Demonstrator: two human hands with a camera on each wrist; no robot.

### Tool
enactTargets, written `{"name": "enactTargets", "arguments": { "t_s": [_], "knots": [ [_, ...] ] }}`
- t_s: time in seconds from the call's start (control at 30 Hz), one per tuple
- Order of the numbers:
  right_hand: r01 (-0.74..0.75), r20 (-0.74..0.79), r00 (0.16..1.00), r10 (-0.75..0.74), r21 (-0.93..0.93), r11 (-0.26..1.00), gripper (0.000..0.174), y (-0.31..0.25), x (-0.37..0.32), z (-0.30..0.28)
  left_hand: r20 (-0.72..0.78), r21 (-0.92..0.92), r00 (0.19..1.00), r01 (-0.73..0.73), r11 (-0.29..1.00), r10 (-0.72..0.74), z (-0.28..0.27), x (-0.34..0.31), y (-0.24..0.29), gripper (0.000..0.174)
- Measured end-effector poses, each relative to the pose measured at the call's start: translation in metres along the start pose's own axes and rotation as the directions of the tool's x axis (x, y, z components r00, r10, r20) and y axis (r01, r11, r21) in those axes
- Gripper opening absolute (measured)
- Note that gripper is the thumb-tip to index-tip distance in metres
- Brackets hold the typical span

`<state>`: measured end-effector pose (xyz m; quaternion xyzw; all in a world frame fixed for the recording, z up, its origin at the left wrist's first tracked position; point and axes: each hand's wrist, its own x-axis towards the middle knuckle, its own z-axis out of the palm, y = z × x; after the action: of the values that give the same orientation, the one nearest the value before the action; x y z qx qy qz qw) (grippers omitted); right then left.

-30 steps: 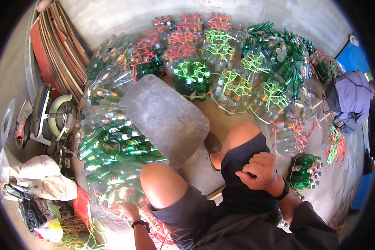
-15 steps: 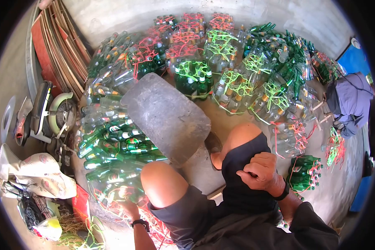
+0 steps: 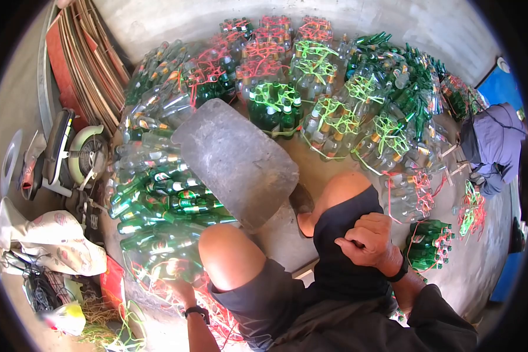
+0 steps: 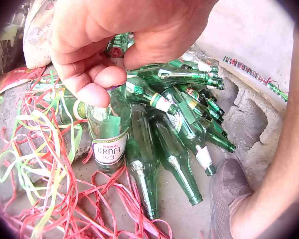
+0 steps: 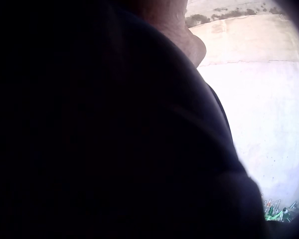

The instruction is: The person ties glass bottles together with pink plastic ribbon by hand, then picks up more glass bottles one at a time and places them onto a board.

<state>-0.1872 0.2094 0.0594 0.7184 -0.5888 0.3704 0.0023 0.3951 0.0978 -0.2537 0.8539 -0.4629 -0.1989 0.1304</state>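
In the head view my left hand hangs low beside the left knee, at the near end of the pile of green beer bottles. Seen from the left wrist, its fingers curl loosely with nothing visible between them. They overlap the upper part of a green bottle whose white label reads DRAFT. More green bottles lie around it, necks mostly toward the camera. My right hand rests on the right thigh, fingers curled in and no object showing. The right wrist view is mostly dark cloth.
A grey board lies ahead of the knees. Beyond it stand bottle bundles tied with red and green strips. Loose red and green plastic strips tangle near the left hand. At the left are a white sack and a scooter wheel.
The head view has shifted slightly, so the bundles and board sit a little to the right and higher. Both hands keep the same position and shape.
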Motion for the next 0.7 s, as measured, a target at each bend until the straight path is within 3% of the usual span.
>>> {"name": "enactTargets", "arguments": {
  "t_s": [0.07,0.4,0.47,0.7],
  "knots": [
    [0.001,0.002,1.000,-0.001,-0.002,1.000,0.028,0.000,0.001,-0.001,-0.097,-0.047,0.989,-0.120,0.992,0.115,-0.003,-0.009,0.010,0.042],
    [0.002,0.003,1.000,-0.002,-0.017,1.000,0.027,-0.002,0.001,-0.001,-0.147,-0.038,0.978,-0.153,0.987,0.146,0.001,-0.006,0.005,0.041],
    [0.005,-0.001,1.000,-0.005,-0.004,1.000,0.027,-0.002,0.001,-0.001,-0.058,-0.044,0.995,-0.087,0.995,0.085,-0.011,-0.012,0.020,0.049],
    [-0.006,-0.002,1.000,0.006,-0.007,1.000,0.027,-0.001,-0.001,0.000,0.028,-0.013,1.000,0.004,1.000,-0.004,-0.037,-0.036,0.065,0.074]
  ]
}}
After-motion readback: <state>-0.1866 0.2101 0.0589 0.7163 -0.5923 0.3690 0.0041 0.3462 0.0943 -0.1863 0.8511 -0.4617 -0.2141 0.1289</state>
